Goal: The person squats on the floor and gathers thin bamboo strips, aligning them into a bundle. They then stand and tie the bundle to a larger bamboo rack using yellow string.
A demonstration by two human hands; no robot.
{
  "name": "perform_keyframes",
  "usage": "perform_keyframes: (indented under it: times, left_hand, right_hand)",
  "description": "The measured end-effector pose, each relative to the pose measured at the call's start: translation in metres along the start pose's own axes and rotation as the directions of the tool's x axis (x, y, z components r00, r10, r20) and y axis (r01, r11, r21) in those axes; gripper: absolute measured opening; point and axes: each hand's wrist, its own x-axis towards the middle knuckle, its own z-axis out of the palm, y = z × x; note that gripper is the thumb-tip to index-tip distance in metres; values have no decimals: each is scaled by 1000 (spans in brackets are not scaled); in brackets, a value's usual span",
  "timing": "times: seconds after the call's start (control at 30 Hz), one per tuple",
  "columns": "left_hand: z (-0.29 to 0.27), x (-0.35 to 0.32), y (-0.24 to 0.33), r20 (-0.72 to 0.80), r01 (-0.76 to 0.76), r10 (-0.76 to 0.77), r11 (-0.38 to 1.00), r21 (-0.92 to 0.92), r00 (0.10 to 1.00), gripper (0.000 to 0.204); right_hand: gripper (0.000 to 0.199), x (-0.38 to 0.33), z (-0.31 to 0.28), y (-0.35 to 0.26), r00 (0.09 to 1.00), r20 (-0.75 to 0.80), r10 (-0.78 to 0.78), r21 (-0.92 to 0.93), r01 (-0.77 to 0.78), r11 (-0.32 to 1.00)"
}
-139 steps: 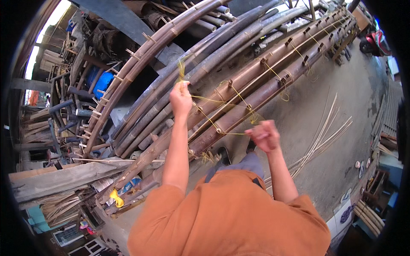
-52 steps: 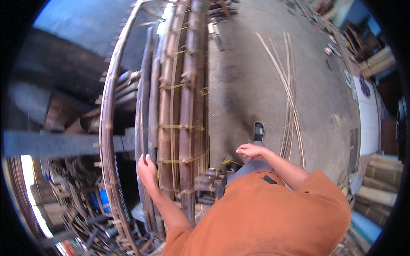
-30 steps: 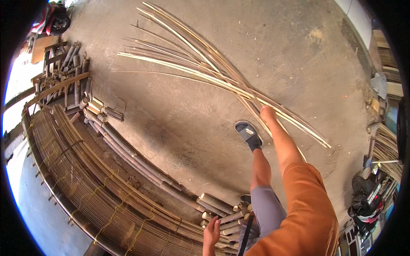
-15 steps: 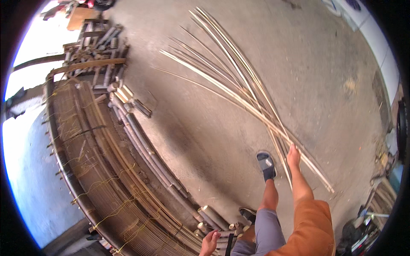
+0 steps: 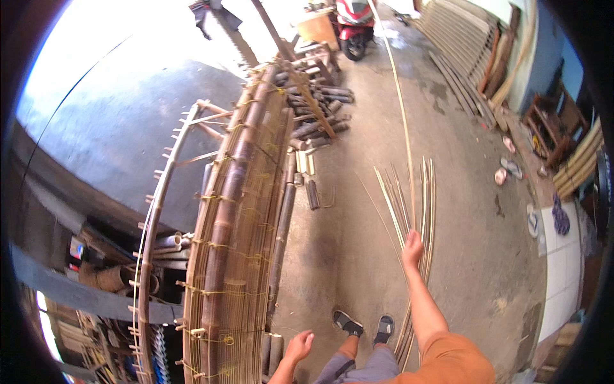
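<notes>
In my right hand [image 5: 413, 248] is one end of a long, pale bamboo strip [image 5: 399, 96], my fingers wrapped round it. It rises far ahead, past the top edge of the picture. Beneath it on the concrete floor lies a fan of loose bamboo strips [image 5: 428, 211], partly hidden by my right arm. My left hand [image 5: 299, 345] hangs at the lower middle, fingers loosely bent and nothing visible in it. Beside it on the left stands a long rack of thin bamboo slats [image 5: 240, 275], tied with yellow cord to a thick dark pole [image 5: 224, 211].
Cut bamboo pieces [image 5: 320, 105] are piled beyond the rack. A red motorbike [image 5: 355, 25] stands at the far end. A pegged bamboo frame [image 5: 155, 230] is on the left. Sandals [image 5: 511, 168], a wooden shelf [image 5: 556, 125] and white tiles [image 5: 561, 269] line the right side.
The view has swung up and left. My right hand has lifted one strip off the floor bundle and points it ahead. My feet stand closer together; my left hand remains beside the rack.
</notes>
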Motion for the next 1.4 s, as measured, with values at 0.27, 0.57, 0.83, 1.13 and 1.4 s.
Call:
perform_keyframes:
  times: [0.27, 0.57, 0.83, 1.13, 1.4]
  left_hand:
    - [-164, -5, 53, -629, -331, 159, 929, -165, 761, 41]
    - [-285, -127, -31, -828, 284, -422, 899, -332, 369, 38]
    - [-307, -99, -162, -763, 604, -504, 774, -191, 405, 40]
    - [-382, 147, 4, -951, 262, -208, 954, -146, 230, 26]
    - [-502, 438, 259, -870, -116, 21, 992, -42, 493, 32]
  right_hand:
    - [25, -187, 181, -406, 491, 871, 27, 422, -775, 471]
    - [30, -380, 225, -468, -169, 981, -91, -92, -829, 552]
    - [40, -260, 281, -400, -573, 819, 35, -227, -268, 936]
    - [21, 42, 302, -233, 14, 866, 499, -452, -405, 795]
    - [23, 257, 383, -259, 168, 940, 296, -199, -431, 880]
